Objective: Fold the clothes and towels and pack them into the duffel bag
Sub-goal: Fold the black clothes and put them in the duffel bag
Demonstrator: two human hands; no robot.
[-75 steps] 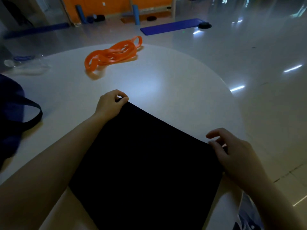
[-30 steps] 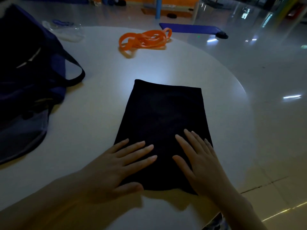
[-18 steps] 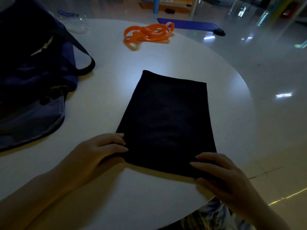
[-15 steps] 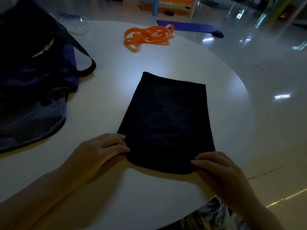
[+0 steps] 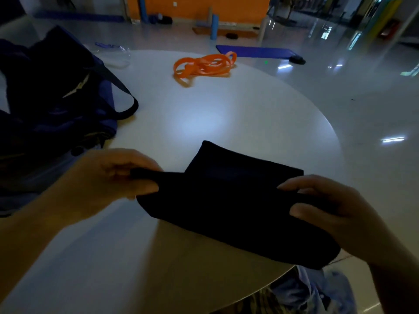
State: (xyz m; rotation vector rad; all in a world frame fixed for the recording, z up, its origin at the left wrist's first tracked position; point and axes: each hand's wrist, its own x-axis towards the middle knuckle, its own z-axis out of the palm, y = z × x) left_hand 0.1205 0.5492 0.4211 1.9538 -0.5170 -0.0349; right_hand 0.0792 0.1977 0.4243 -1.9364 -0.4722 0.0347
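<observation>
1. Head view looks down on a round white table in a dim room with a glossy floor.
2. A folded black cloth lies at the near right part of the table; its near right corner hangs past the table's edge.
3. The near edge of the black cloth is lifted off the table and carried toward the far edge, which lies flat.
4. The left hand pinches the lifted left corner of the black cloth between thumb and curled fingers, so its grip is closed on the fabric.
5. The right hand holds the right side of the black cloth, thumb in front and fingers curled over the fold; its grip is likewise closed on the fabric.
6. A dark blue duffel bag sits at the left of the table, well apart from the black cloth, with one strap looping out onto the tabletop.
7. A tangle of orange bands rests on the far side of the table.
8. A clear plastic item lies near the far left rim, just beyond the duffel bag.
9. A blue mat lies on the floor beyond the table, in front of an orange wall.
</observation>
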